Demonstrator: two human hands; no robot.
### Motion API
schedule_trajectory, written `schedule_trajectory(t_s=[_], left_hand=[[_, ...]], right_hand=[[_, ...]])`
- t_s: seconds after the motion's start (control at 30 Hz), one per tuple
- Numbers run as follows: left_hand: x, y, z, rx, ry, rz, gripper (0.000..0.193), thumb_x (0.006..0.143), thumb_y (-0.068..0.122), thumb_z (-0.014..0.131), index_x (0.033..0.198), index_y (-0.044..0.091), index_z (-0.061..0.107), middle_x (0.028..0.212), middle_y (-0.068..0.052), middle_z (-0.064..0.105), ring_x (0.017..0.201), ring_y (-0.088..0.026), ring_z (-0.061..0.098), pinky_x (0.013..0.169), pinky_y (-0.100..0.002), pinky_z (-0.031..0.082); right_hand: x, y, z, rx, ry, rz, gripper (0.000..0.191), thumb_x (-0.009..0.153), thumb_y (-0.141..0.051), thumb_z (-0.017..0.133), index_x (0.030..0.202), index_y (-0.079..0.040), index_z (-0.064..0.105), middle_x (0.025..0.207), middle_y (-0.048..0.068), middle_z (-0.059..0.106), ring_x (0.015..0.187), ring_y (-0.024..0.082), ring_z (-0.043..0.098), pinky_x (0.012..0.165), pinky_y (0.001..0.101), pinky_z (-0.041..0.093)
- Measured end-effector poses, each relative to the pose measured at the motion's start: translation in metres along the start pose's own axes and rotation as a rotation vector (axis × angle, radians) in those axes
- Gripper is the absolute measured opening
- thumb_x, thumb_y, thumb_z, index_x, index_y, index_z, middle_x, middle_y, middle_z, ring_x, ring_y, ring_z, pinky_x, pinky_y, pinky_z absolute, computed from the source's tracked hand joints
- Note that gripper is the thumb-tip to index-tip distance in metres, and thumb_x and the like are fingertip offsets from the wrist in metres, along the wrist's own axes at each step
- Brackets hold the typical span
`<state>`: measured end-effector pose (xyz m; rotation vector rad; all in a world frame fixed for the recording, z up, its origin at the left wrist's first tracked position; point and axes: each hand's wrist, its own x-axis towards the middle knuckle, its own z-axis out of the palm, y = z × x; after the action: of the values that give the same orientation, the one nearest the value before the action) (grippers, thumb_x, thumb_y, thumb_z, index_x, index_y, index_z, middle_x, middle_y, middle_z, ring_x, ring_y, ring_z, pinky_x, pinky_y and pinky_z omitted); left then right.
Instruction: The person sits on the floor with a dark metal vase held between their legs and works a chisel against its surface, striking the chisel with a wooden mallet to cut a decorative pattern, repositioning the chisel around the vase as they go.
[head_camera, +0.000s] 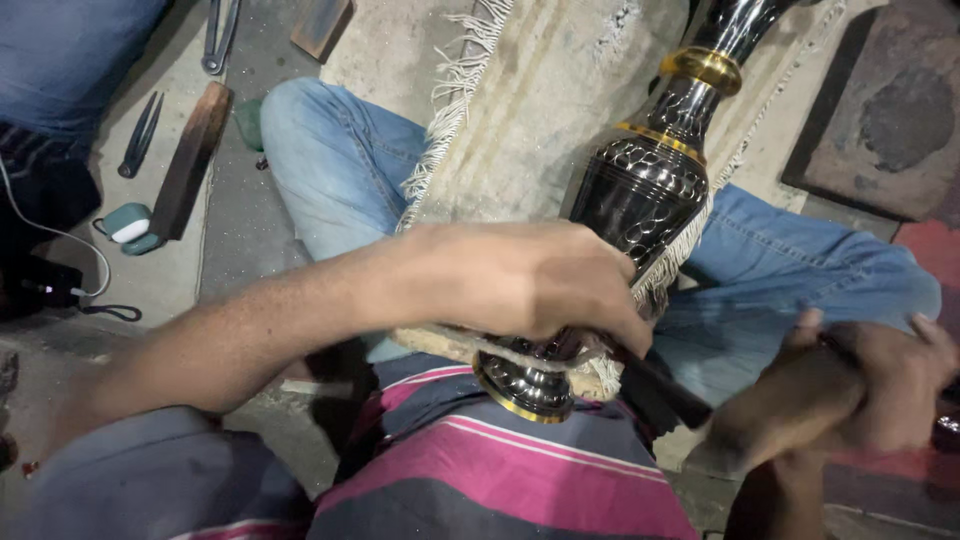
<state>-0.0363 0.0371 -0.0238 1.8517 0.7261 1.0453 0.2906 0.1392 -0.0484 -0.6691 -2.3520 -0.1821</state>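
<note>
A dark metal vase (645, 185) with gold bands and an engraved body lies tilted across my lap on a beige fringed cloth (540, 110). Its round foot (525, 392) points at my striped shirt. My left hand (520, 280) reaches across and grips the vase low on its body, near the foot. My right hand (850, 385) is blurred at the lower right, fingers closed on a dark rod-like tool (665, 390) whose tip points toward the vase's foot.
I sit on the floor in blue jeans (335, 170). To the left lie a wooden block (190, 160), pliers-like tools (140, 135), an earbud case (125, 225) and a white cable (60, 240). A dark slab (885, 110) sits at the upper right.
</note>
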Motion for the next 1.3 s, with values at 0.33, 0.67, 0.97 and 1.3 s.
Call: schedule_trajectory(t_s=[0.33,0.67,0.97,1.3], left_hand=[[-0.029,0.016,0.062,0.174,0.725,-0.327,0.024,0.093,-0.002,0.068,0.116,-0.005,0.061,0.123,-0.02,0.071,0.109,-0.03,0.073,0.092,-0.036,0.062],[-0.03,0.008,0.068,-0.183,0.765,-0.367,0.041,0.094,-0.016,0.05,0.134,-0.006,0.058,0.12,-0.016,0.068,0.107,-0.021,0.075,0.095,-0.03,0.066],[-0.029,0.008,0.069,-0.098,0.762,-0.379,0.036,0.096,-0.012,0.053,0.13,-0.006,0.061,0.12,-0.018,0.069,0.106,-0.022,0.076,0.094,-0.03,0.065],[-0.026,0.02,0.066,0.188,0.751,-0.434,0.029,0.094,0.004,0.069,0.122,-0.001,0.067,0.1,-0.016,0.073,0.092,-0.031,0.074,0.084,-0.037,0.057]], right_hand=[[0.04,0.005,0.0,0.602,-0.316,0.795,0.047,0.086,0.008,0.086,0.123,0.004,0.058,0.112,0.006,0.064,0.101,0.015,0.063,0.093,0.0297,0.054],[0.121,-0.002,-0.006,0.724,-0.519,0.451,0.06,0.089,0.012,0.067,0.145,0.003,0.047,0.123,0.018,0.059,0.109,0.025,0.062,0.094,0.0358,0.052],[0.19,-0.014,0.003,0.37,-0.737,-0.125,0.071,0.072,0.001,0.079,0.138,0.0,0.056,0.106,0.018,0.065,0.095,0.025,0.067,0.077,0.038,0.054],[0.204,-0.01,0.005,-0.012,-0.973,-0.241,0.068,0.053,-0.009,0.083,0.12,-0.007,0.07,0.092,0.01,0.069,0.089,0.024,0.07,0.075,0.0374,0.053]])
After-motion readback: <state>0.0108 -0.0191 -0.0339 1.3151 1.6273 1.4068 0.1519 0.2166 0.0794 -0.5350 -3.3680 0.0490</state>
